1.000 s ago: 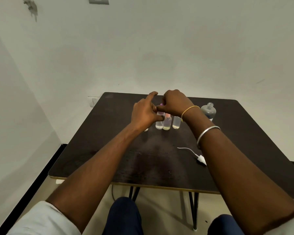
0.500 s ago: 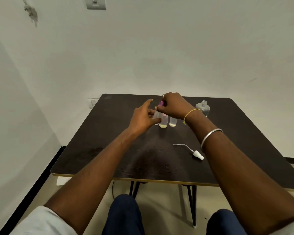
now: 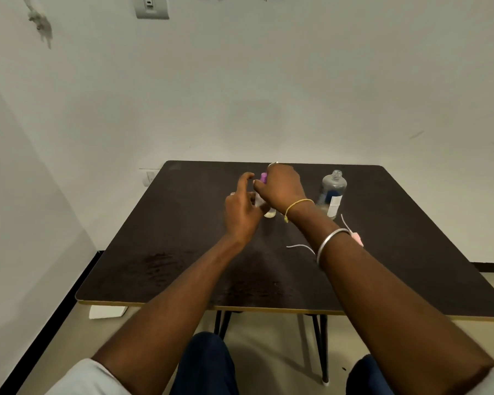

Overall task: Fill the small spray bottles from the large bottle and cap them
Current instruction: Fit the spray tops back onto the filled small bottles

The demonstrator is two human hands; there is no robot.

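Walls (image 3: 268, 81): plain white, switch plate (image 3: 152, 7) high up | floor (image 3: 268, 332): beige, black skirting (image 3: 54, 312) | table (image 3: 183, 238): dark top, black legs.

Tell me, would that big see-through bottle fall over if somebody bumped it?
Probably, with a firm bump. The large bottle stands upright and looks tall for its base, so it may tip. It seems to hold only a little liquid, so it is likely light and might slide first. Its neck looks open, with no cap, so a fall could spill.
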